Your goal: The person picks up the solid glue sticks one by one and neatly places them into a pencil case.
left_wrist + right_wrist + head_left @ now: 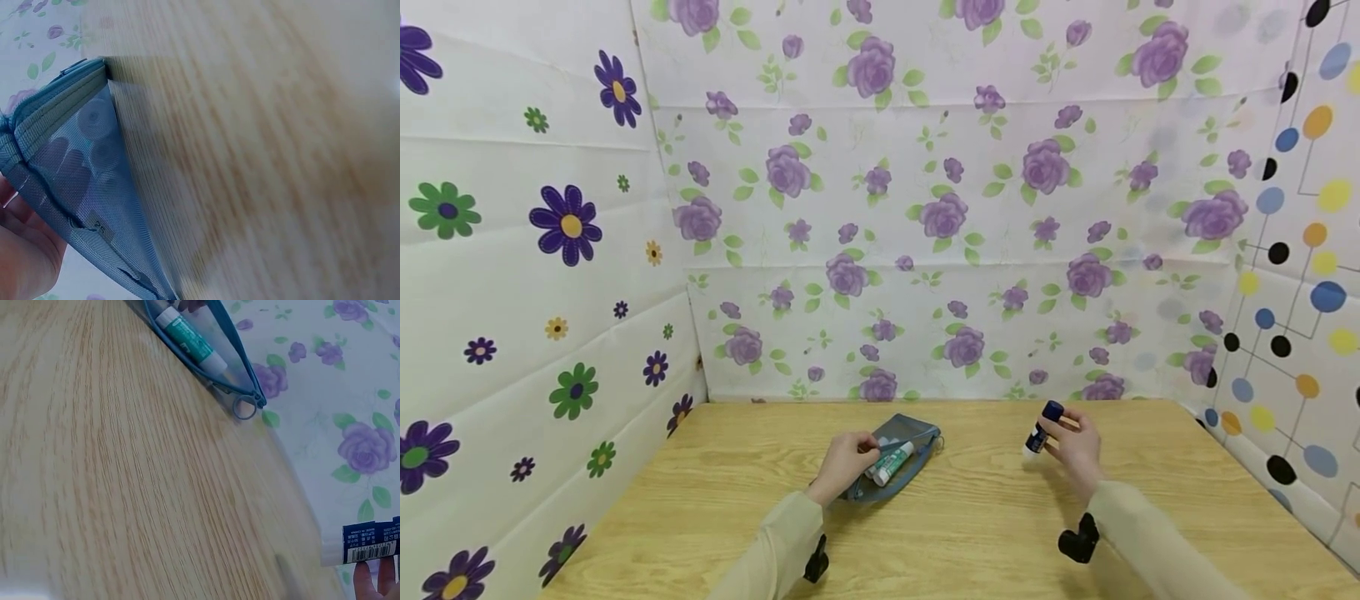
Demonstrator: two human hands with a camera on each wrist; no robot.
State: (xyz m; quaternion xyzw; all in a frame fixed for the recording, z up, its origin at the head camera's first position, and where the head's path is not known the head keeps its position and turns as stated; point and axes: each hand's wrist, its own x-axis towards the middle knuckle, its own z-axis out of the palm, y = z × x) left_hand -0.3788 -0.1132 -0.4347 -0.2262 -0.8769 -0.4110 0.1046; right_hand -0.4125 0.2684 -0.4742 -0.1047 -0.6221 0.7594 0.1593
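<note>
A blue mesh zip pouch lies open on the wooden table. My left hand pinches its near-left edge; some fingers show through the mesh in the left wrist view. Inside the pouch is a green-and-white glue stick, seen also in the right wrist view, with white round ends of other tubes beside it. To the right of the pouch, my right hand holds a navy-labelled glue stick tilted above the table, dark cap upward. Its barcode label faces the right wrist camera.
The wooden tabletop runs back to a floral-print sheet. A daisy-print sheet hangs at the left, and a dotted one at the right. A ring pull hangs from the pouch's zip end.
</note>
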